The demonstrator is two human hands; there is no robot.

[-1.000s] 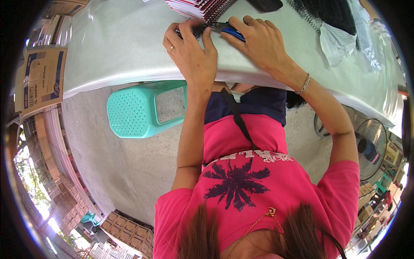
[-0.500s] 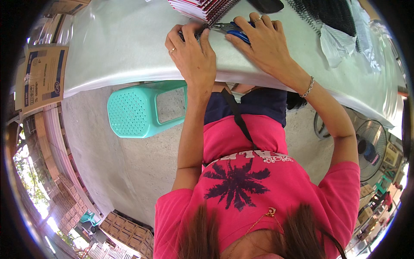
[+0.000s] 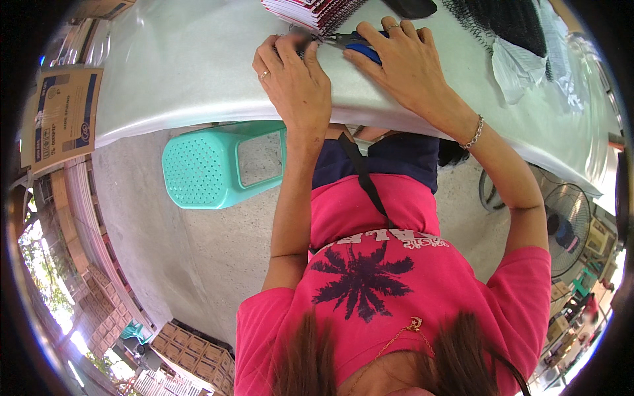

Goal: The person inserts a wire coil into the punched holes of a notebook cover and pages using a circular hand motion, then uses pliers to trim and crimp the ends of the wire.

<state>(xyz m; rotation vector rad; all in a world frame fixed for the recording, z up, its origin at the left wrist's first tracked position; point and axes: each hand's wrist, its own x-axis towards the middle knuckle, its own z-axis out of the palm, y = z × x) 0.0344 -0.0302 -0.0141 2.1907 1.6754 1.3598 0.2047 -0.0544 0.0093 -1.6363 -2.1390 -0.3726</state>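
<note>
My left hand (image 3: 295, 82) is closed at the near edge of a stack of spiral-bound notebooks (image 3: 300, 10), its fingers curled round a black wire coil (image 3: 305, 47). The left fingertips are blurred, and most of the coil is hidden under them. From the right, my right hand (image 3: 406, 63) grips a pair of pliers with blue handles (image 3: 363, 51). Their metal jaws (image 3: 330, 39) point left and meet the coil end beside my left thumb and fingers. Whether the jaws have closed on the wire is too small to tell.
A black pouch-like object (image 3: 411, 8) lies beyond my right hand. Farther right are a heap of black wire coils (image 3: 505, 26) and crumpled white plastic (image 3: 518, 69) on the covered table (image 3: 178, 72). Below stand a green stool (image 3: 198, 171), a cardboard box (image 3: 66, 115) and a fan (image 3: 568, 228).
The pliers have turned slightly in my right hand, and less of their blue handles shows. My left fingers have shifted a little at the coil. Both forearms are nearly where they were.
</note>
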